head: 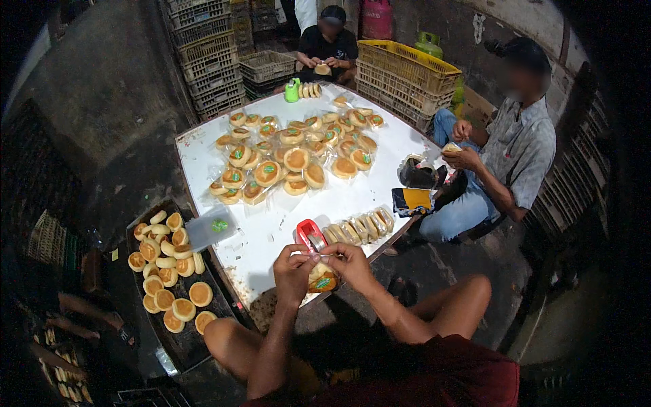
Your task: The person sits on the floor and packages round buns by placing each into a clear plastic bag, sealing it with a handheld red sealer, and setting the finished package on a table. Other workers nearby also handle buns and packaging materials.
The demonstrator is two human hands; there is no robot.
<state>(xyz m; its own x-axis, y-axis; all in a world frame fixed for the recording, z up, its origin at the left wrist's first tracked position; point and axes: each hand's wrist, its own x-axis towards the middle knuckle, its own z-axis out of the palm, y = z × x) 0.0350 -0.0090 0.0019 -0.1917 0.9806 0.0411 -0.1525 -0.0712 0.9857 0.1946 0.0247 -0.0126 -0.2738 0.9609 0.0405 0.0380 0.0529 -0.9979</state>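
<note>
Both hands meet at the near edge of the white table [259,229]. My left hand [294,272] and my right hand [351,264] pinch the gathered top of a clear plastic bag between their fingertips. Inside that bag hangs a round bun [321,283] with a browned face and a green label. Just beyond my fingers stands a red tape dispenser [310,235] with a roll in it. To its right, several bagged buns [358,226] stand on edge in a row.
Bagged buns [296,159] are heaped mid-table. Unwrapped buns [164,299] lie on a dark tray [198,333] at left, beside a plastic sheaf [211,226]. One person [508,137] sits right, another [328,51] at the far side. Stacked crates [407,76] stand behind.
</note>
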